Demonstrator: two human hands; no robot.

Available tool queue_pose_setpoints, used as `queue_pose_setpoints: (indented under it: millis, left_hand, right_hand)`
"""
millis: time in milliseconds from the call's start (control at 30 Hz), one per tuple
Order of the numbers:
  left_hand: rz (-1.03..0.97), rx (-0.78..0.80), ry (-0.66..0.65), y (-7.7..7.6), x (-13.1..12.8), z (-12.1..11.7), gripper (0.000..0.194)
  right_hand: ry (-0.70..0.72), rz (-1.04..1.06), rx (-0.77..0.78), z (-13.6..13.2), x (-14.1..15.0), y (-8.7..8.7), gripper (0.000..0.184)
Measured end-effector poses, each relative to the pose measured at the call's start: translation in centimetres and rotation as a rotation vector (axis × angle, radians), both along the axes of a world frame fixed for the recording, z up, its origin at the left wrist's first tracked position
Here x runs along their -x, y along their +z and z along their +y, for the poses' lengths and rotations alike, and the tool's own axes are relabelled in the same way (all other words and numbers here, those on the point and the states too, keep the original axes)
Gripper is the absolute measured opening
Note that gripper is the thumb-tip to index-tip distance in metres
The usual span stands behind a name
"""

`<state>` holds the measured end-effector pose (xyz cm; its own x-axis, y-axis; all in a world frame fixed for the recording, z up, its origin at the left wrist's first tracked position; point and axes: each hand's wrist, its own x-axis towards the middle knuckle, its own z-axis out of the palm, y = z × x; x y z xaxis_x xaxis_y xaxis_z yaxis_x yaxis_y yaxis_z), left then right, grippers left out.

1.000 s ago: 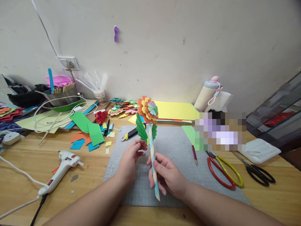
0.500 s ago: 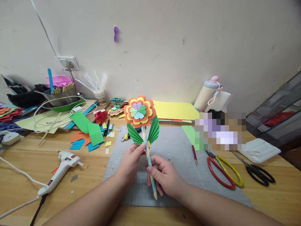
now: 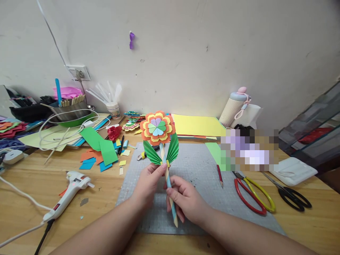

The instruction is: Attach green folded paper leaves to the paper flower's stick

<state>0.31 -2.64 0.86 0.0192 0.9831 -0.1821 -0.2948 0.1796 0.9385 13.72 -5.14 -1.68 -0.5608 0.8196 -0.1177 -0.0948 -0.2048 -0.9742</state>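
Note:
A paper flower with layered orange and yellow petals and a purple, green and blue centre faces me over the grey cutting mat. Its stem is a rolled tube striped in blue and cream. Two pleated green paper leaves spread from the stem. My left hand is closed on the stem just below the leaves, thumb in front. Lower down, my right hand grips the same stem between thumb and fingers. Behind the left leaf, a yellow-and-black utility knife lies partly hidden.
At left lie a white glue gun with its cord and green paper pieces. To the right are a dark red pencil, red-and-yellow-handled scissors and black scissors. Yellow sheets and a bottle stand at the back.
The flower has turned from sideways to face me and shifted left. My left hand, earlier loose beside the stem, has closed on it. Over the last half second little has moved.

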Motion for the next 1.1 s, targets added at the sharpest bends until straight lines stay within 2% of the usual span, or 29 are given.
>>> queue_pose_setpoints:
  millis: [467,1100]
  left_hand:
    - [0.026,0.059,0.021,0.25,0.06,0.27,0.032]
    - [0.078,0.070,0.009,0.55,-0.05,0.21,0.035]
  right_hand:
    - [0.050,0.060,0.103,0.09,0.18,-0.21,0.037]
    - [0.071,0.059,0.114,0.12,0.19,-0.40,0.036]
